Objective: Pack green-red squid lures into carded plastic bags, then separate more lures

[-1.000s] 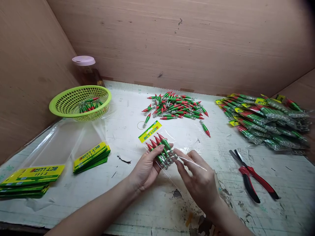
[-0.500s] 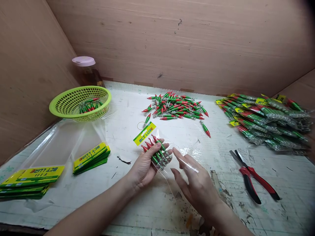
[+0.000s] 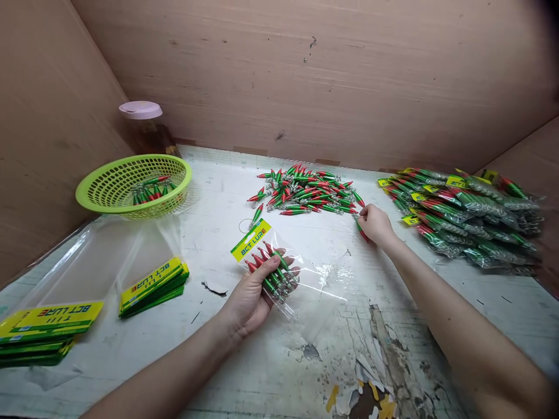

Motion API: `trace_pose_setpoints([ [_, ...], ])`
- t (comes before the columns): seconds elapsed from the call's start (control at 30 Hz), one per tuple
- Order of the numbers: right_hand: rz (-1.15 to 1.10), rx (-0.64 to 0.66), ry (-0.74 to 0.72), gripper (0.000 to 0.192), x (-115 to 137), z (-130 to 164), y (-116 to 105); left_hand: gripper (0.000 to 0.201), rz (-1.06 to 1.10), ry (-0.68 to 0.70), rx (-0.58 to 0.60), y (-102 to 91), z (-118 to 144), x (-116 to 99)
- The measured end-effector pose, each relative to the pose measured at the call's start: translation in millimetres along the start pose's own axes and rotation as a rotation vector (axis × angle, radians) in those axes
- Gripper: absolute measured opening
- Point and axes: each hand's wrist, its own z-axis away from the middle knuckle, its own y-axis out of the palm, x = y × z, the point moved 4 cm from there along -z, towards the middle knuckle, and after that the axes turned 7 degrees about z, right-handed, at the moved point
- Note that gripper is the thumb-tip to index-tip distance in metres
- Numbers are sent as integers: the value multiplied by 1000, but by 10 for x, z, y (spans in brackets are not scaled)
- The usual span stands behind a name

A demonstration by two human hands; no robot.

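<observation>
My left hand (image 3: 257,288) grips a clear plastic bag (image 3: 305,270) with a yellow and green BCT LURE header (image 3: 251,240). Several red and green fishing lures (image 3: 279,285) lie side by side in the bag, hooks toward the bag's lower right, with my thumb pressed across them. My right hand (image 3: 375,226) reaches to the right of the loose pile and pinches a single fishing lure (image 3: 361,230) on the table. Its fingers partly cover that lure. Just beyond lies the pile of loose lures (image 3: 310,191).
A green basket (image 3: 87,201) holding several lures stands at the left, before a pink-lidded jar (image 3: 142,110). Empty header bags are stacked in two piles (image 3: 56,317) (image 3: 152,285) at the left. Filled bags (image 3: 471,215) are heaped at the right. Cardboard walls (image 3: 305,87) enclose the table.
My right hand has left the bag, moved up and right, and closed on the lone lure. My left hand still holds the bag. The pliers at the right are now hidden by my right arm.
</observation>
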Motion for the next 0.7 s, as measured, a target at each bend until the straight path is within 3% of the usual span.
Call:
trace_pose_setpoints([
  [0.13,-19,46,-111,26,191,152,95,16,4,-17,-13,6,-10,-4],
  [0.3,-7,44,-345,28,539,745,59,16,3,-23,-14,18,-4,3],
  [0.43,65,15,-439,33,717,1144,6,17,9,-27,-7,16,11,0],
  [0.57,111,2,-569,35,715,1172,-101,17,14,-29,25,18,10,-8],
  [0.7,117,80,-879,56,702,1070,-136,17,22,-32,19,8,-5,-4],
])
